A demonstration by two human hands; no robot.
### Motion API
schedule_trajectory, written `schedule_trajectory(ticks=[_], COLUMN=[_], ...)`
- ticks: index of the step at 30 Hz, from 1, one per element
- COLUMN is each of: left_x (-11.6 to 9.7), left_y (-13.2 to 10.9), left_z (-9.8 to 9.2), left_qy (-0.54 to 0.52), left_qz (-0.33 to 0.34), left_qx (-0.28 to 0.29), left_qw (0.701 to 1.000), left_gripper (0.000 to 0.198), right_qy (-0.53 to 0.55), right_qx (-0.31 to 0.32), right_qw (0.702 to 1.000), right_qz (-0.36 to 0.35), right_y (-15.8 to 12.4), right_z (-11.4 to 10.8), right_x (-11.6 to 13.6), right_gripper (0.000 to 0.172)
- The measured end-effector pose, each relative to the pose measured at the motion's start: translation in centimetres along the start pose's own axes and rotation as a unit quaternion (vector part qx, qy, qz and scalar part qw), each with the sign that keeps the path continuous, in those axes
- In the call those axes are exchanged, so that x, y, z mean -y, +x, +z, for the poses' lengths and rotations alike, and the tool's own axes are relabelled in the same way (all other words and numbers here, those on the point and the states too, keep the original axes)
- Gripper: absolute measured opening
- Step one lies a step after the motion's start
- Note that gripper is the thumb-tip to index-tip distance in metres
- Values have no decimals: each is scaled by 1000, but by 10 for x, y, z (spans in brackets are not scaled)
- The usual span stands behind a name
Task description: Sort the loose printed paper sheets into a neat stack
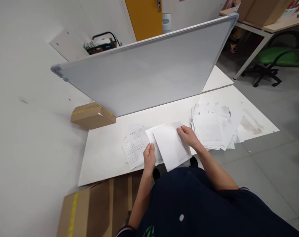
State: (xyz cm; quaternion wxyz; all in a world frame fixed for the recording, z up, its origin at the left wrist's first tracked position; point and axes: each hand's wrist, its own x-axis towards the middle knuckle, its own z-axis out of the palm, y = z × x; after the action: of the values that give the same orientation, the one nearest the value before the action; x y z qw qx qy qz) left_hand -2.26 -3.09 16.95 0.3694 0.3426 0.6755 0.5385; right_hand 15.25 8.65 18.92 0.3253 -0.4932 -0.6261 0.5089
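Just above the table's near edge, my right hand (188, 135) pinches the upper right edge of a sheet of paper (171, 144), tilted and mostly blank with faint print at its lower edge. My left hand (149, 155) is closed on the edge of another white sheet (152, 133), partly hidden behind the first. Beneath and left of that hand lie printed sheets (134, 148) with boxed tables on them. A large, uneven pile of papers (208, 128) is spread on the table to the right of my right hand.
A big whiteboard (149, 69) stands across the white table (100, 154). Cardboard boxes sit at the table's left end (93, 116) and below it on the left (90, 210). A green chair (280, 56) and a desk (263, 28) are at the far right.
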Motion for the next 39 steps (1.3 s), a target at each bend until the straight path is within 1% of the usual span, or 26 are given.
schedule_trajectory(ticks=[3,6,9,12,13,14,15,16,17,19,20,21,23,25,28,31,33,35,37,39], left_x=[-5,-7,-8,-9,-9,-9,-8,-7,-6,-1,2,5,12,20,37,59,73,83,90,93], left_y=[-4,-6,-7,-7,-7,-7,-6,-6,-5,-3,-2,-1,2,4,5,6,6,7,8,10], left_z=[2,4,5,4,3,2,2,1,0,-1,-2,-2,-4,-5,-5,-2,2,5,7,8], left_qy=[20,48,63,58,52,46,40,36,33,33,33,32,28,33,57,77,90,96,95,92], left_qz=[12,30,45,40,37,34,33,34,36,44,46,48,46,38,16,-6,-14,-14,-7,-2], left_qx=[7,8,5,10,11,11,11,11,14,20,24,28,36,43,34,30,40,48,52,47], left_qw=[1000,998,997,997,998,998,999,999,999,998,998,998,998,998,998,997,995,994,994,995], left_gripper=[32,33,34,34,35,35,35,35,35,33,31,29,24,20,20,21,20,20,19,19], right_qy=[5,11,22,42,51,64,85,112,142,192,202,202,177,146,103,75,71,68,70,78], right_qx=[-15,-29,-23,-23,-32,-37,-29,3,56,166,198,204,167,132,118,105,99,100,106,108], right_qw=[1000,1000,1000,999,998,997,996,993,987,964,956,955,968,980,988,991,992,993,991,991], right_qz=[5,-1,3,11,12,16,22,34,48,72,77,76,57,28,-8,-29,-23,6,32,35], right_y=[2,0,-1,1,2,3,4,4,3,0,-3,-5,-8,-10,-11,-13,-14,-14,-14,-13], right_z=[13,21,26,25,23,21,19,16,14,10,10,10,12,14,18,23,28,33,37,38], right_x=[-8,-12,-14,-18,-20,-23,-26,-29,-32,-36,-38,-39,-41,-44,-53,-72,-87,-102,-113,-119], right_gripper=[31,31,30,30,33,40,49,56,58,52,46,41,32,28,28,29,30,32,32,31])
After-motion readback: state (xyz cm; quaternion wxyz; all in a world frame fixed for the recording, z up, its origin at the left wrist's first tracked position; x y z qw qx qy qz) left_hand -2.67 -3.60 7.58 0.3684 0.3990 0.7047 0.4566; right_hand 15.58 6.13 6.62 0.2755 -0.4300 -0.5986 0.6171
